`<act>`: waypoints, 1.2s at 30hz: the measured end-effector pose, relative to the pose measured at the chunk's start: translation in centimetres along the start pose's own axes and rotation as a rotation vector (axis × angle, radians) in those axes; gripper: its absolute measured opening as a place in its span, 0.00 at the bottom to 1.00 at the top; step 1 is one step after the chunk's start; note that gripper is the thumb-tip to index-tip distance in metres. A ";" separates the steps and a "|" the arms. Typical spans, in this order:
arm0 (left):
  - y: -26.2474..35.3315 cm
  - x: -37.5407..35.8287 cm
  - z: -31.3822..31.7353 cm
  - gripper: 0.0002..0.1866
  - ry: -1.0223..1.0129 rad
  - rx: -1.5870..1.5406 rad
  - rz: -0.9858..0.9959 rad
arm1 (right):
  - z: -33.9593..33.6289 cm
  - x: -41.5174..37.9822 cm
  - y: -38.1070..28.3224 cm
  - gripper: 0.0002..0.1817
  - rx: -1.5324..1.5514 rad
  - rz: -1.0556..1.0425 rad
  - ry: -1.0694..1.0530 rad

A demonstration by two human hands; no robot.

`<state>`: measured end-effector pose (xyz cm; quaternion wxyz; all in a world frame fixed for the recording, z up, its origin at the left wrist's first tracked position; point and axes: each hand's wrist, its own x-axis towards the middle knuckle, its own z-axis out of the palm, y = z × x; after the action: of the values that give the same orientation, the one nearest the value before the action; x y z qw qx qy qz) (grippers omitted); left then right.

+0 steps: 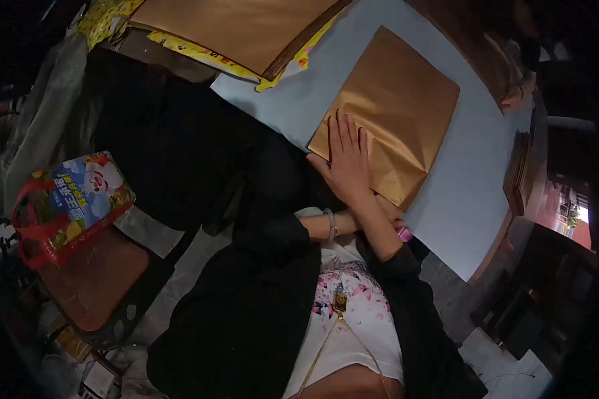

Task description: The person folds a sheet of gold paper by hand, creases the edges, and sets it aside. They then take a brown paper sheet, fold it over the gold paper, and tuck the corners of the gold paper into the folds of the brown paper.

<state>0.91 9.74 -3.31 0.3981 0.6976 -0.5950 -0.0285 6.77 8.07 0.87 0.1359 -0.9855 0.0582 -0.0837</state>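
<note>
A brown paper bag or folded sheet (405,100) lies creased on a pale blue-grey tabletop (465,213). My right hand (347,159) rests flat on its near left part, palm down, fingers stretched and thumb apart. My left arm, with a bracelet, crosses beneath my right forearm. At the bag's near corner, my left hand (388,209) is partly hidden, its visible fingers curled. A small pink thing (404,234) shows against that hand; what it is cannot be made out.
Brown paper sheets (233,30) are stacked on yellow printed wrapping at the upper left. Another person's hand (517,96) is at the upper right, above folded brown paper (517,173) at the table's right edge. A colourful bag (80,199) sits on a chair (97,282) to the left.
</note>
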 end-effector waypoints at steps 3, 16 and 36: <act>-1.1 -1.5 -1.2 0.18 -0.017 0.002 0.013 | 0.1 0.1 -0.1 0.44 0.009 0.004 -0.004; 1.2 0.5 1.9 0.18 0.118 0.182 0.074 | 0.1 0.1 -0.2 0.46 -0.067 0.005 -0.010; -5.9 -5.9 -14.2 0.13 0.397 0.095 -0.062 | 0.6 -0.2 0.4 0.46 -0.053 -0.030 0.045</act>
<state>11.21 21.97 0.34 0.4731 0.7255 -0.4839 0.1253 6.69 7.85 0.11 0.1072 -0.9873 0.0488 -0.1063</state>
